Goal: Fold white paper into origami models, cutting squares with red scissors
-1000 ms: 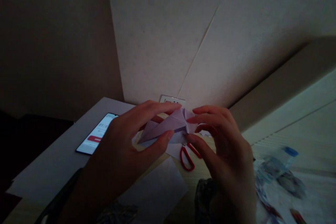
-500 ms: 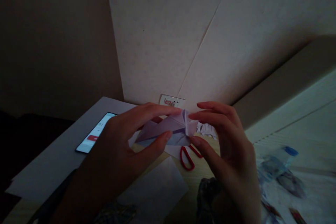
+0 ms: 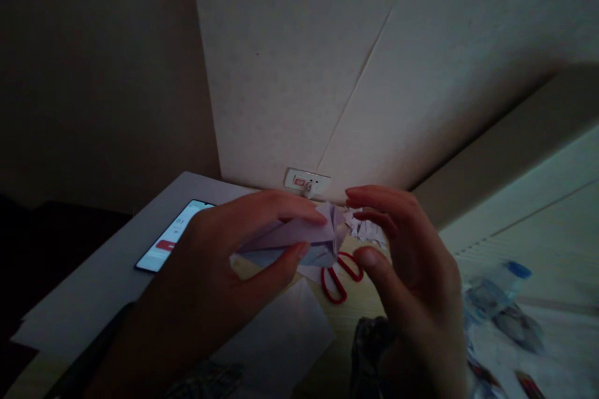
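My left hand (image 3: 224, 268) pinches a folded piece of pale lilac paper (image 3: 304, 238) between thumb and fingers, holding it just above the table. My right hand (image 3: 412, 274) is beside the paper's right end with its fingers curled loosely and apart; its thumb has come off the paper and its fingertips hover at the fold. Red-handled scissors (image 3: 337, 277) lie on the table right under the paper.
A lit phone (image 3: 171, 243) lies at the left on a grey sheet (image 3: 93, 299). A white sheet (image 3: 281, 336) lies in front. Paper scraps (image 3: 369, 230) sit by the wall socket (image 3: 306, 182). A plastic bottle (image 3: 496, 290) and wrappers lie at the right.
My right hand has let go of the paper's right end and drawn slightly away. The left hand has tilted the paper flatter and lower.
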Tool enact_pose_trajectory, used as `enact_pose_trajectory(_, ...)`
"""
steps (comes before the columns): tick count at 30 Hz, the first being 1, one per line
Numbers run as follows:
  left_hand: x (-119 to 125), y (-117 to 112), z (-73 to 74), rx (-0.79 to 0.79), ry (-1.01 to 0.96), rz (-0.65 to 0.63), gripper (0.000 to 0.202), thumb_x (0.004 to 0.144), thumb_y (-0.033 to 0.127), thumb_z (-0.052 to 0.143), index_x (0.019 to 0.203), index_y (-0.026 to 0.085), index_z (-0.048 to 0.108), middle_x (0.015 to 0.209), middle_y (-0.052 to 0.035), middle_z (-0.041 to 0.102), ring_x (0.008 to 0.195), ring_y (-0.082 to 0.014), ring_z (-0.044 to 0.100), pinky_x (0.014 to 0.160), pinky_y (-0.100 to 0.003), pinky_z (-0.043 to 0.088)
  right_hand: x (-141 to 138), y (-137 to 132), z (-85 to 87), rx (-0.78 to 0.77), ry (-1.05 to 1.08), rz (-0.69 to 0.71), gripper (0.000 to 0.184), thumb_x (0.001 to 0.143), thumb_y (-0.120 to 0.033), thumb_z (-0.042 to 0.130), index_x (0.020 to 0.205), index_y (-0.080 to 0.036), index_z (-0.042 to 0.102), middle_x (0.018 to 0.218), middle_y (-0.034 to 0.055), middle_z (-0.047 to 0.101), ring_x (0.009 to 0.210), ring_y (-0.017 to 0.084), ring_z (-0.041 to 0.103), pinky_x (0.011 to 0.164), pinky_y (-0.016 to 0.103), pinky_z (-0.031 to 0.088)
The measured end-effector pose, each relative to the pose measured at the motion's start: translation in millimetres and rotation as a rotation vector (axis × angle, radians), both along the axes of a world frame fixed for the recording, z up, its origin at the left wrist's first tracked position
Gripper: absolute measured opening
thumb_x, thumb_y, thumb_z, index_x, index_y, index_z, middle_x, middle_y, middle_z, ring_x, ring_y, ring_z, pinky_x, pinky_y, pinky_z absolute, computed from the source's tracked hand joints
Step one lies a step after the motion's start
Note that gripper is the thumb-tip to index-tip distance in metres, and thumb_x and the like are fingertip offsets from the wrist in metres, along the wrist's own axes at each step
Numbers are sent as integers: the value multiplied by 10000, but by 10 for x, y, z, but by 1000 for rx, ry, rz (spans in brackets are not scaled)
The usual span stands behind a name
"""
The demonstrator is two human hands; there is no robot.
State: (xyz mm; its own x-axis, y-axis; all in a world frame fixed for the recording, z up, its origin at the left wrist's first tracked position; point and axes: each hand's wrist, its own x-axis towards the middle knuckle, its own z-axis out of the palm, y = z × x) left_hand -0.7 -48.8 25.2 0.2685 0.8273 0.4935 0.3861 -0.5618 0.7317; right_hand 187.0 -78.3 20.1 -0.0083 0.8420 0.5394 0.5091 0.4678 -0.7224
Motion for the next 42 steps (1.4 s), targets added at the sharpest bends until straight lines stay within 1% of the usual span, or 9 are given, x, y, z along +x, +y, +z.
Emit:
enact_pose_trajectory(7,-11,17,-58,-11,-1,-26,263,765,174,643,976,331,645,1075,43,709,986,-213,680,861,-312,558,29,61,-5,-134,3,62,221,862,-246,652,1076,-301,649,843,-13,615,797,161,594,612,266,459)
enact_pose_trajectory(10,-15,25,-77,-34,-38,-14,410,763,185,666,1129,352,588,1194,29,660,935,-195,691,805,-294,576,15,93,30,-149,-38,94,24,854,-225,655,866,-240,669,730,-31,573,690,133,551,597,261,425)
enact_pose_trajectory(13,-17,35,-57,-44,-53,-9,495,764,201,690,1210,359,546,1254,17,636,893,-178,697,799,-293,584,-15,105,40,-195,-35,119,98,834,-234,676,748,-214,632,675,-38,580,647,125,540,590,258,413)
enact_pose_trajectory(18,-19,40,-8,-80,-181,95,514,746,280,724,1223,344,545,1284,11,619,1112,-256,643,858,-338,597,-59,89,-10,-277,108,57,96,834,-278,679,758,-225,651,654,-37,611,622,124,572,499,226,385)
enact_pose_trajectory(24,31,54,-109,-162,-356,61,808,666,312,798,1361,384,392,1523,-20,387,1236,-314,561,806,-362,637,-139,54,-37,-164,341,-32,60,869,-255,662,810,-249,668,672,-58,681,606,93,639,512,175,454)
enact_pose_trajectory(30,85,43,-116,-259,-363,5,629,732,217,731,1288,352,470,1134,-13,693,776,-182,721,648,-292,644,-193,42,-34,-208,315,54,46,872,-258,655,827,-250,650,726,-40,704,659,121,663,544,204,472)
enact_pose_trajectory(33,56,41,-60,-204,-307,-2,443,772,196,683,1173,338,561,966,40,729,764,-147,710,673,-232,618,-161,46,-61,-239,210,59,76,850,-268,672,785,-248,637,725,-30,676,699,149,639,643,258,506)
enact_pose_trajectory(36,22,31,-36,-134,-212,3,320,812,201,663,1080,373,632,1009,76,713,806,-112,695,709,-183,585,-131,51,-80,-274,155,46,93,836,-276,676,759,-246,635,729,-21,649,702,166,603,731,313,525)
enact_pose_trajectory(42,19,-11,-30,-10,-91,70,337,825,216,666,1108,399,666,988,90,717,741,-103,662,714,-183,555,-134,48,-70,-259,174,47,140,823,-321,696,725,-244,634,742,-12,657,736,186,615,771,346,522)
